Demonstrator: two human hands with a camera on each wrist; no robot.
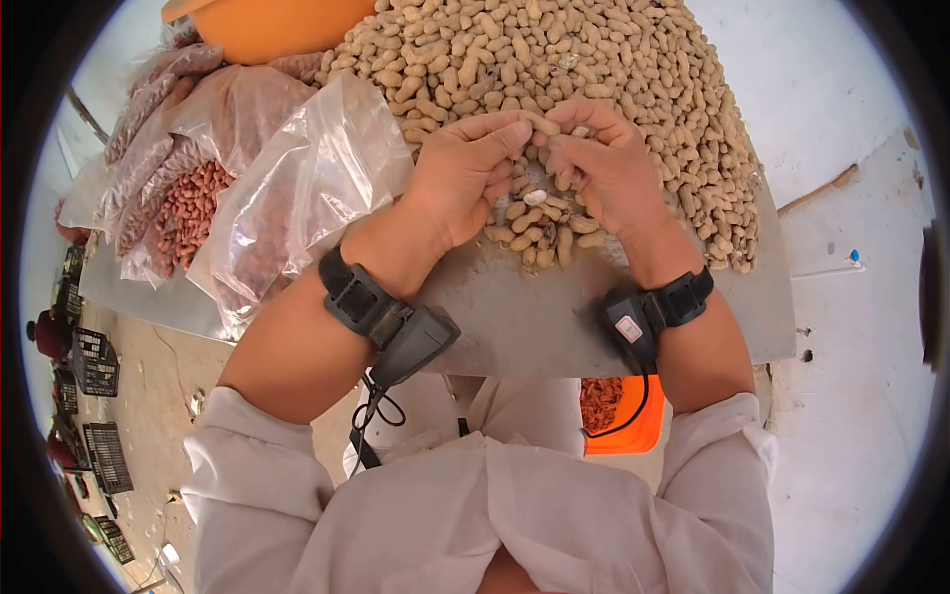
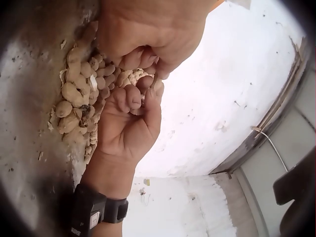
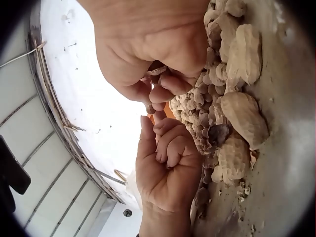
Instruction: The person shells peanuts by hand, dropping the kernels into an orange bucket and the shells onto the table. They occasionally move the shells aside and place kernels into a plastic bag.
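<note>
A grey metal table point(image 1: 515, 317) bears a mound of tan, knobbly unshelled peanuts point(image 1: 554, 49); only the head view shows clear plastic bags of reddish kernels point(image 1: 287, 178) alongside. Left hand point(image 1: 450, 183) and right hand point(image 1: 616, 173) both pinch one tan, oblong peanut pod point(image 1: 539, 124) between their fingertips.

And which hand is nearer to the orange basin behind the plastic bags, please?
Left. The left hand is on the near side of the orange basin and to its right; the right hand is farther to the right.
</note>
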